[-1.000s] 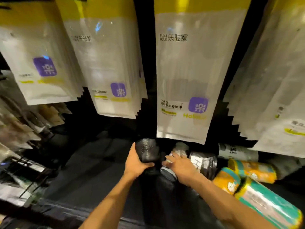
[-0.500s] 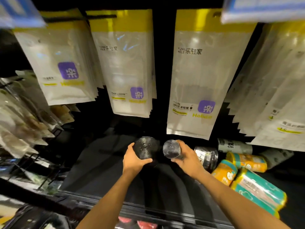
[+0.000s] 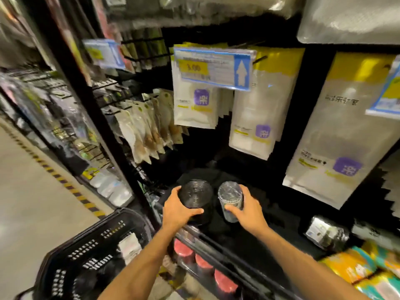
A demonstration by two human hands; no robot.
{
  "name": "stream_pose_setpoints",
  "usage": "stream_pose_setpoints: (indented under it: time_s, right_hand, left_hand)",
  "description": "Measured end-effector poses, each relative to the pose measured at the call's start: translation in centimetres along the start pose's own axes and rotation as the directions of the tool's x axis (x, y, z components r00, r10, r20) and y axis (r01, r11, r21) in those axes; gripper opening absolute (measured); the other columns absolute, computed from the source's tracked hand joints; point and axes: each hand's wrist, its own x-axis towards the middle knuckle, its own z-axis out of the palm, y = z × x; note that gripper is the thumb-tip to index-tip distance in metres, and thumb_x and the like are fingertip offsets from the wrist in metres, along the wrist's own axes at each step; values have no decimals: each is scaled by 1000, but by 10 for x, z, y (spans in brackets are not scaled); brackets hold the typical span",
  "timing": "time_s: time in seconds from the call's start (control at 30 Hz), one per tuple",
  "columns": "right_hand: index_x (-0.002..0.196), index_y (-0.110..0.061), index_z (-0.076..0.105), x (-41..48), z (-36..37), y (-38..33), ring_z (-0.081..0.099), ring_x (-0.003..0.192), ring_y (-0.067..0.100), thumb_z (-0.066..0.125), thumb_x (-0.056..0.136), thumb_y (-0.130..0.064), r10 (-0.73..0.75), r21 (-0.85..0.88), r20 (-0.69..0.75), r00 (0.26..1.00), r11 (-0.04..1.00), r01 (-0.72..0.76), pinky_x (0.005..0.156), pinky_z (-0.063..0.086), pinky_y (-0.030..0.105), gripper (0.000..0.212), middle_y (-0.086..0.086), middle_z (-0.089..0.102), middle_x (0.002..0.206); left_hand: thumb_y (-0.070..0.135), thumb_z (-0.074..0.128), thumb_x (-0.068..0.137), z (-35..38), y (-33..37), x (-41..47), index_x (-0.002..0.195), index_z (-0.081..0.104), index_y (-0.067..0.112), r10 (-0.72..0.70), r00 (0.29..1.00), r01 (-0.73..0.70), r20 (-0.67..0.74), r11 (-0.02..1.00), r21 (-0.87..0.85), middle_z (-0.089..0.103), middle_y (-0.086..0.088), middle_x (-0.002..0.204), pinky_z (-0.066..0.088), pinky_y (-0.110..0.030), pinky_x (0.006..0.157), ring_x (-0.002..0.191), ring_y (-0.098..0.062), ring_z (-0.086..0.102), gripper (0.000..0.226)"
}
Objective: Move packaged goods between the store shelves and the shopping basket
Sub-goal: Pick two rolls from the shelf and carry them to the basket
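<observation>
Notably, pouch (image 3: 346, 131) print blurred; basket (image 3: 93, 247) cut off below. Left hand (image 3: 179, 211) clasps black roll (image 3: 195, 197), right hand (image 3: 249, 210) clasps clear roll (image 3: 230, 199), near shelf (image 3: 270, 215) front edge.

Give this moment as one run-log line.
left grip: holds black roll | right grip: holds clear-wrapped roll | basket: lower left

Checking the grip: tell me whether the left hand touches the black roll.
Touching. Head view: the left hand wraps fingers and thumb round the black roll.

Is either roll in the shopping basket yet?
No, the left hand grips the black roll and the right hand grips the grey roll, both over the shelf.
</observation>
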Motion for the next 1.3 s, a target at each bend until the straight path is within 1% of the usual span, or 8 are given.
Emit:
stream_pose_setpoints:
  time_s: [0.27, 0.47, 0.57, 0.7, 0.97, 1.1, 1.2, 1.3]
  right_hand:
    - [143, -21, 31, -28, 74, -62, 52, 122, 24, 73, 80, -34, -187, 28, 293, 938, 982, 187, 98, 46, 40, 77, 4, 54, 133]
    - [138, -14, 38, -61, 142, -96, 54, 113, 16, 75, 80, -20, -258, 112, 426, 867, 966, 233, 86, 37, 15, 69, 3, 59, 123]
    - [135, -14, 41, -68, 175, -107, 55, 113, 15, 77, 77, -21, -265, 112, 503, 822, 964, 241, 93, 40, 20, 69, 0, 59, 119]
    - [140, -17, 35, -61, 225, -123, 55, 114, 22, 78, 75, -31, -198, 61, 590, 783, 978, 201, 98, 45, 35, 79, 5, 59, 119]
    - [141, -25, 28, -17, 332, -151, 51, 115, 27, 73, 78, -41, -95, -49, 623, 777, 986, 159, 95, 46, 41, 79, 8, 56, 124]
    - [142, -22, 28, 1, 371, -155, 49, 114, 30, 72, 79, -40, -20, -107, 610, 792, 988, 108, 93, 45, 38, 79, 10, 54, 118]
    - [139, -19, 32, 18, 394, -155, 47, 121, 31, 75, 78, -34, -4, -110, 609, 793, 990, 90, 98, 42, 38, 76, 10, 54, 127]
    - [140, -11, 34, 38, 421, -147, 49, 120, 31, 75, 79, -27, 52, -155, 611, 790, 986, 55, 94, 39, 32, 76, 13, 54, 127]
  left_hand:
    - [40, 91, 49, -91, -72, -100, 135, 43, 17, -209, 927, 203, -311, 978, -49, 57, -5, 130, 43, -35, 98, 119, -26, 54, 102]
    - [39, 91, 51, -139, -132, -161, 139, 39, 17, -353, 822, 329, -447, 935, -134, 53, -5, 135, 41, -36, 101, 122, -25, 51, 105]
    - [38, 91, 52, -157, -158, -171, 139, 38, 16, -406, 773, 374, -487, 912, -166, 53, -7, 135, 40, -37, 102, 123, -27, 51, 105]
    - [37, 92, 50, -180, -197, -161, 141, 38, 16, -465, 738, 408, -489, 885, -226, 54, -7, 135, 41, -37, 102, 122, -26, 52, 108]
    - [36, 92, 50, -227, -271, -88, 140, 37, 15, -508, 747, 439, -429, 861, -255, 52, -7, 137, 40, -39, 106, 124, -26, 50, 108]
    - [34, 91, 51, -242, -297, -52, 138, 38, 16, -510, 771, 456, -380, 860, -230, 53, -6, 135, 40, -37, 104, 123, -25, 51, 104]
    - [31, 92, 50, -244, -317, -26, 137, 39, 15, -538, 770, 476, -343, 842, -252, 54, -5, 133, 39, -36, 103, 122, -25, 51, 104]
    - [31, 92, 50, -239, -341, 4, 139, 35, 16, -582, 767, 524, -271, 811, -259, 51, -6, 135, 39, -38, 105, 123, -25, 50, 107]
